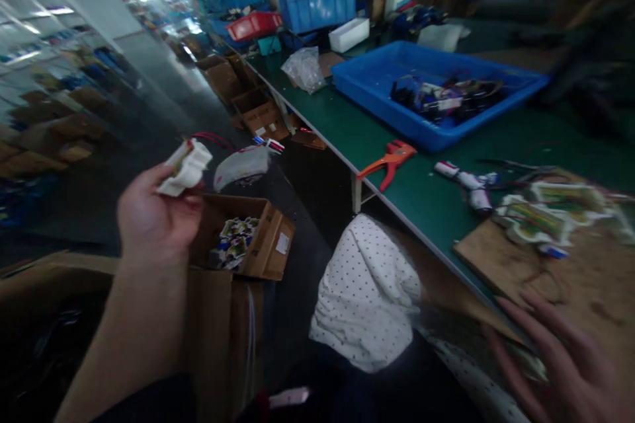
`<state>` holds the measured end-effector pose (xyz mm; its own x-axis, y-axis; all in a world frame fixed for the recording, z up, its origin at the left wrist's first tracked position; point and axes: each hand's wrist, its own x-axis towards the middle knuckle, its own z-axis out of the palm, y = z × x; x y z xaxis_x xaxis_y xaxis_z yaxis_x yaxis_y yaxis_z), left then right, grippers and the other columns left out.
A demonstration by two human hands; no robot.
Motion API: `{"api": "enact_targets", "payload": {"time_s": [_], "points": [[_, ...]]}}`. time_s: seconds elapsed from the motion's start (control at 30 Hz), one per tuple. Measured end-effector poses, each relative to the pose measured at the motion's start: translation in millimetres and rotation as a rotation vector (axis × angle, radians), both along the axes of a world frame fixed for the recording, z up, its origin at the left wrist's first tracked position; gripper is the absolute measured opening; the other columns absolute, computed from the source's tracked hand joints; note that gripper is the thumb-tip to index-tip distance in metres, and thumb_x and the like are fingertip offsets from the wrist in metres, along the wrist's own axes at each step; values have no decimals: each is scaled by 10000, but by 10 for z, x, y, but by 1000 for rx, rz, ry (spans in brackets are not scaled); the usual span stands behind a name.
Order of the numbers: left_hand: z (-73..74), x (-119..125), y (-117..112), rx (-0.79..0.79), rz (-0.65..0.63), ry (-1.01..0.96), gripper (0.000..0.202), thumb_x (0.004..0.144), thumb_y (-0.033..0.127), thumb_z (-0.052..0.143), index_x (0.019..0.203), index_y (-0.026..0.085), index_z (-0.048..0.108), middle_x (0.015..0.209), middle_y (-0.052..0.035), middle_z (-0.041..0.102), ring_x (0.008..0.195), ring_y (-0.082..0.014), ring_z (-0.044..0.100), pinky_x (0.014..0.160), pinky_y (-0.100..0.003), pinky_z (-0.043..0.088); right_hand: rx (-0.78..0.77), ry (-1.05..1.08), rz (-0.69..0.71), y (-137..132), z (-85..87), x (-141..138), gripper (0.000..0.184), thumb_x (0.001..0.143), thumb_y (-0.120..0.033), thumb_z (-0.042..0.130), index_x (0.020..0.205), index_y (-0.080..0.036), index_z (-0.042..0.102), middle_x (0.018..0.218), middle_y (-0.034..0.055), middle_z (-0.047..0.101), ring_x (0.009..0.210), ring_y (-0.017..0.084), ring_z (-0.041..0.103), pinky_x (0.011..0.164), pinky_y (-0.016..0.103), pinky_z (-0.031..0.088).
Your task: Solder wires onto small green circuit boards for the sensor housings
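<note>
My left hand (156,215) is raised over the aisle, closed on a white plastic part (186,168). Red wires run from that part to a second white piece (243,168) dangling to its right. Just below sits an open cardboard box (270,248) holding several small colourful parts. My right hand (555,360) is at the lower right, fingers stretched out and blurred, empty, over the near edge of a wooden board (501,258) on the green table (397,139). Similar white assemblies (540,221) lie on that board.
An orange-red hand tool (389,158) lies near the table's edge. A blue tray (377,82) holds wired parts. Behind are a clear bag (305,69), a white box (350,34), and blue and red bins. Cardboard boxes line the aisle. A dotted white cloth (367,291) covers my lap.
</note>
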<state>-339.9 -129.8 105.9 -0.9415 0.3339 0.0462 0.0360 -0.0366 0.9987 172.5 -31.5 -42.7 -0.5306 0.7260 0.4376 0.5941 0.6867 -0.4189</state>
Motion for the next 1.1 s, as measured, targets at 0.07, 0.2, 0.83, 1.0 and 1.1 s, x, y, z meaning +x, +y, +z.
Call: {"api": "enact_targets", "payload": {"time_s": [0.07, 0.2, 0.83, 1.0, 1.1], "points": [[138, 260, 187, 160, -158, -44, 339, 1017, 199, 432, 973, 173, 767, 839, 30, 738, 583, 4, 513, 450, -50, 332, 79, -112, 36, -32, 19, 64, 717, 932, -353, 675, 1592, -396, 400, 1436, 87, 624, 1299, 362, 641, 1060, 587, 581], [238, 735, 657, 226, -402, -127, 436, 1055, 216, 339, 1027, 112, 762, 739, 1, 697, 578, -6, 526, 456, -42, 347, 95, -147, -10, -128, 80, 166, 651, 959, -310, 640, 1572, -269, 424, 1516, 122, 545, 1320, 320, 615, 1099, 531, 557], [-528, 2758, 1503, 107, -677, -350, 132, 921, 285, 578, 1022, 221, 633, 994, -20, 709, 587, -84, 593, 395, -160, 363, -17, -88, -96, -365, 244, 652, 546, 964, -267, 653, 1483, -188, 505, 1389, 124, 631, 1251, 252, 643, 1055, 412, 574], [-1149, 3270, 1267, -99, -847, -311, 154, 960, 409, 555, 1057, 289, 550, 836, 4, 643, 563, -124, 595, 402, -210, 367, -70, -61, -98, -273, 374, 657, 517, 974, -283, 636, 1468, -209, 503, 1376, 122, 636, 1245, 254, 648, 1052, 417, 580], [-1203, 3399, 1212, -193, -969, -193, 229, 1000, 483, 522, 1153, 317, 563, 760, 12, 620, 552, -160, 603, 427, -255, 423, -109, -39, -108, -149, 466, 612, 502, 974, -322, 642, 1443, -216, 497, 1333, 129, 653, 1205, 269, 657, 1022, 447, 588]]}}
